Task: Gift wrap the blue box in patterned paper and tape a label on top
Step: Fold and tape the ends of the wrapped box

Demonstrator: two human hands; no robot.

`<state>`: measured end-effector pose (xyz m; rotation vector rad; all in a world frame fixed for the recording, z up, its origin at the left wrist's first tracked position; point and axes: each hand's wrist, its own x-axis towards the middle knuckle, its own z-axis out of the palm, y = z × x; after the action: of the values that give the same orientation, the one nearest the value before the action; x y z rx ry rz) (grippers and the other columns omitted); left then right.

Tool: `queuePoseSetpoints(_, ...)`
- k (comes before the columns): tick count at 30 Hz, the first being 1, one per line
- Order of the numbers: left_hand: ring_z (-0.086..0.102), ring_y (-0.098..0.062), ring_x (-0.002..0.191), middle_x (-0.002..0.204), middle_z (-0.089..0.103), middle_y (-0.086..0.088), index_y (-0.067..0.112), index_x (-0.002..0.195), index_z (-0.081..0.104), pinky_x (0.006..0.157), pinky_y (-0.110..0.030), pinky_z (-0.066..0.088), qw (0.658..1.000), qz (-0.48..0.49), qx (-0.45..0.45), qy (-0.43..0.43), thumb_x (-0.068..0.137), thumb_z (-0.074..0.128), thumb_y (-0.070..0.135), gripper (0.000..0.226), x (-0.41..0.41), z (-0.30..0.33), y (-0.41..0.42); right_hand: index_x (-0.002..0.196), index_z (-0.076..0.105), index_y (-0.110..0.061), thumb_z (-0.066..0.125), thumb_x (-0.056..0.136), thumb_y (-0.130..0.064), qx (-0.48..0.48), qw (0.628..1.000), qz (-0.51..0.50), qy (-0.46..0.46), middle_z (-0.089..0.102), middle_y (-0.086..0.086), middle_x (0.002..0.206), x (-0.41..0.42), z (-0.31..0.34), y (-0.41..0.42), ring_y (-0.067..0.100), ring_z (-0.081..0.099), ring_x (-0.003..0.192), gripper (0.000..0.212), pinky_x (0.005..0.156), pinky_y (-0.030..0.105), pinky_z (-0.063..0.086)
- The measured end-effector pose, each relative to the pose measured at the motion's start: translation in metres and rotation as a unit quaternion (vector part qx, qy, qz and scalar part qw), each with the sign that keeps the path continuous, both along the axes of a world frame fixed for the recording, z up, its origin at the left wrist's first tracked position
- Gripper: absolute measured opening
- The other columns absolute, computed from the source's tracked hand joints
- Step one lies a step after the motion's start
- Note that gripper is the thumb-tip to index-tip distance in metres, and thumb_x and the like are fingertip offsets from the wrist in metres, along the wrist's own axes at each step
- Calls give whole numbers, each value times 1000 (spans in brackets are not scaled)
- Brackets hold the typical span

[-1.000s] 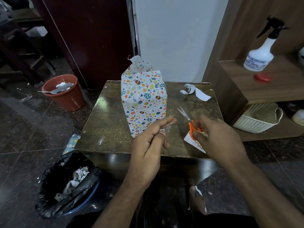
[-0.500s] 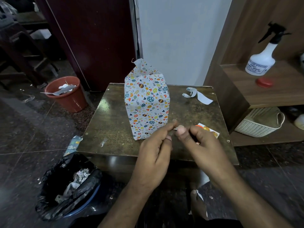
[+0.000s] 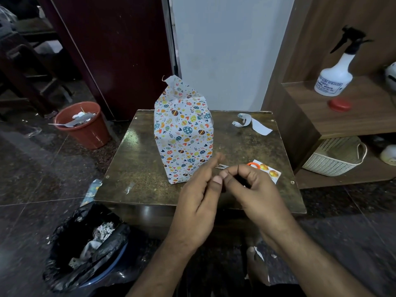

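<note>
Box [image 3: 183, 133] is seen fully papered, top flap unsealed. Label [image 3: 269, 171] lies right of it, not yet taped. A small tape piece appears pinched between left hand [image 3: 199, 202] and right hand [image 3: 255, 189]; contents of either grip cannot be confirmed.

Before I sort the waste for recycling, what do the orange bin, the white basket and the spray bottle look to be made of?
Orange bin: smooth moulded plastic, judging by its even matte wall and rolled rim. White basket: probably plastic, with a regular perforated lattice and a thin loop handle. Spray bottle: translucent white plastic, black trigger head, printed label.
</note>
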<state>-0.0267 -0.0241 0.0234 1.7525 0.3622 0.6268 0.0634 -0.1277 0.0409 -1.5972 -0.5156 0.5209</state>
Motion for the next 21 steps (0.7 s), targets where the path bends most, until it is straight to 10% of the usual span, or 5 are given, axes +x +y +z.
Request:
queuePoseSetpoints(3, 56, -21, 133, 145, 61, 13, 29, 148, 51, 113, -56, 41, 998, -10, -55, 5, 98, 46, 19, 51, 2, 2, -5, 79, 73, -22, 70, 97, -25, 3, 998, -10, -63, 70, 0, 77, 1, -2, 0, 12, 61, 75, 18, 75, 38, 49)
queuePoseSetpoints(13, 38, -4, 149, 155, 51, 13, 22, 155, 43, 128, -44, 27, 993, -37, -114, -10, 96, 43, 14, 59, 5, 4, -6, 83, 65, -20, 69, 98, -13, -2, 961, -46, -273, 58, -11, 87, -1, 6, 1, 12, 60, 81, 17, 68, 21, 46)
queuePoseSetpoints(21, 28, 0, 153, 164, 38, 13, 24, 160, 28, 129, -38, 21, 997, -46, -56, -4, 102, 47, 21, 61, 4, 2, -9, 86, 66, -22, 67, 100, -16, 12, 969, -55, -240, 66, -14, 80, 2, 6, -1, 8, 64, 81, 15, 72, 18, 45)
